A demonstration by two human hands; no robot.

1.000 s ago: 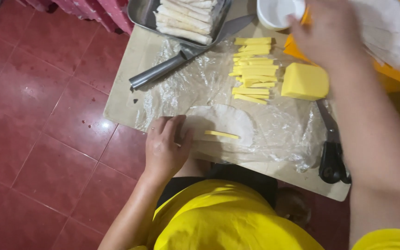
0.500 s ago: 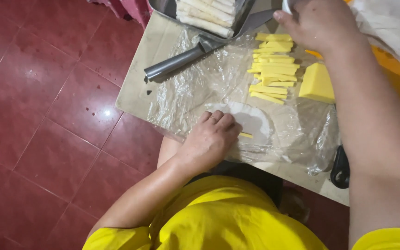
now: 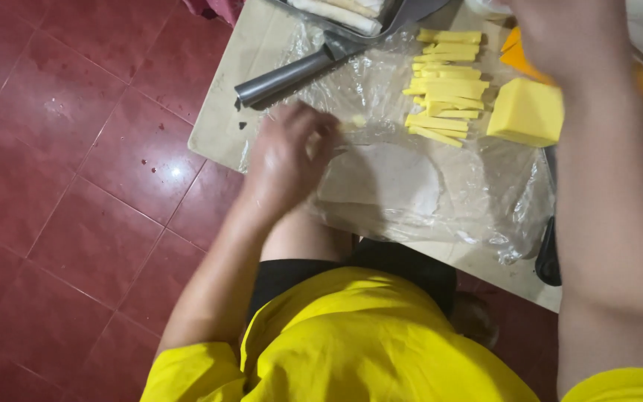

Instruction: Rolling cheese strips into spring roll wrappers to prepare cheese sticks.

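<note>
Pale yellow, waxy cheese stick (image 3: 357, 120) shows just past our left hand (image 3: 288, 160); the fingers are curled toward it, but motion blur means we cannot tell whether they pinch it or merely touch it. Only its short end is visible, so its long axis cannot be read. It sits at the upper left edge of a thin, round, off-white wrapper (image 3: 388, 182), matte and limp, lying flat on crinkled clear plastic film (image 3: 500, 201) spread over a beige board (image 3: 221, 119).

Our right hand (image 3: 560, 37) is raised at the frame's top, blurred; its grip is undetermined.

Above the wrapper lies a stack of cut cheese sticks (image 3: 444, 82), long axes running roughly left-right, beside a solid cheese block (image 3: 526, 112). A metal tray (image 3: 344, 15) at the top holds pale rolled pieces. A steel knife handle (image 3: 284, 78) points down-left. Dark scissors (image 3: 548, 253) lie at the right edge. The floor is glossy red tile (image 3: 76, 186).
</note>
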